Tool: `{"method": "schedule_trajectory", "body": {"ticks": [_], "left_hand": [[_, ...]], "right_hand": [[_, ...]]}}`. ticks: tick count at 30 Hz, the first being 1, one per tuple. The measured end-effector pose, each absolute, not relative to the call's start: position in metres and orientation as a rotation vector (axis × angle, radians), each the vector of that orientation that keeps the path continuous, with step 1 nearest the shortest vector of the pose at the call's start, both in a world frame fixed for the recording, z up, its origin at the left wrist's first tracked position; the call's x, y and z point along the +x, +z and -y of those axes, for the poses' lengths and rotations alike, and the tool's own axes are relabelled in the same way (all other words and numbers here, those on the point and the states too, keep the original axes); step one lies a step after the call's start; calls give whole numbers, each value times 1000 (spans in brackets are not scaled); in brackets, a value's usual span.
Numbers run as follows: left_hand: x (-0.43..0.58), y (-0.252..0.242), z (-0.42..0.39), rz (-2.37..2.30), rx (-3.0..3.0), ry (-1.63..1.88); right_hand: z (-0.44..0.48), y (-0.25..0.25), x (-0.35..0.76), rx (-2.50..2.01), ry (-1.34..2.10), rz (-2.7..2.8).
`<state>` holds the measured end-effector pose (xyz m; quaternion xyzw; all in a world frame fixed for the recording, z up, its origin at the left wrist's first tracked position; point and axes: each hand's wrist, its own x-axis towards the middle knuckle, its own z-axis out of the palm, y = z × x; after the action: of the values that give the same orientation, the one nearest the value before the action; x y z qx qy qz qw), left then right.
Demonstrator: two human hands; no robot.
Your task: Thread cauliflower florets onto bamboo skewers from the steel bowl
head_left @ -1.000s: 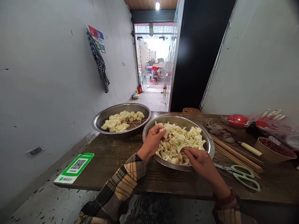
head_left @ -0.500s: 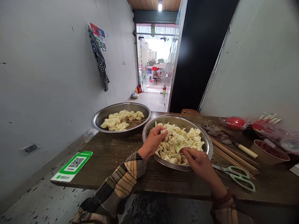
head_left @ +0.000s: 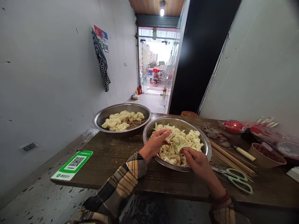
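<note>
The left hand [head_left: 157,142] has edged slightly toward the right hand [head_left: 198,162], so the work stays over the near basin [head_left: 187,123]. At its eight o'clock, the left thumb and fingers are drawn close; whether they grip anything I cannot tell. At five, the right hand pinches a smooth, pale-green stem [head_left: 183,146] above the basin's knobbly cauliflower [head_left: 171,152]. Shallow and steel, the far basin [head_left: 99,118] sits at ten o'clock; slim wooden sticks [head_left: 230,157] lie past three.

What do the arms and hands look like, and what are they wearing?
The left sleeve and right sleeve are plaid, with black, tan and greyish checks. The left hand and right hand wear no gloves. A dark reddish band circles the right wrist.
</note>
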<state>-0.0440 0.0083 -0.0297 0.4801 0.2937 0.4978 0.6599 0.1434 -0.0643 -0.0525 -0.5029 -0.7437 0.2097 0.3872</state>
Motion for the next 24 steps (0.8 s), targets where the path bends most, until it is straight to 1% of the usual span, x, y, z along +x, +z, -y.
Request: {"method": "schedule_trajectory", "body": {"ticks": [11,16,24], "left_hand": [[-26,-36,-12,-767,1069,1261],[-23,-36,-11,-759,1187,1297],[-19,-35,-8,-756,1349,1257]], "right_hand": [[62,-58,142,-1296,438,1810],[63,-61,141,-1298,382,1776],[62,-63,139,-1303,325,1745]]}}
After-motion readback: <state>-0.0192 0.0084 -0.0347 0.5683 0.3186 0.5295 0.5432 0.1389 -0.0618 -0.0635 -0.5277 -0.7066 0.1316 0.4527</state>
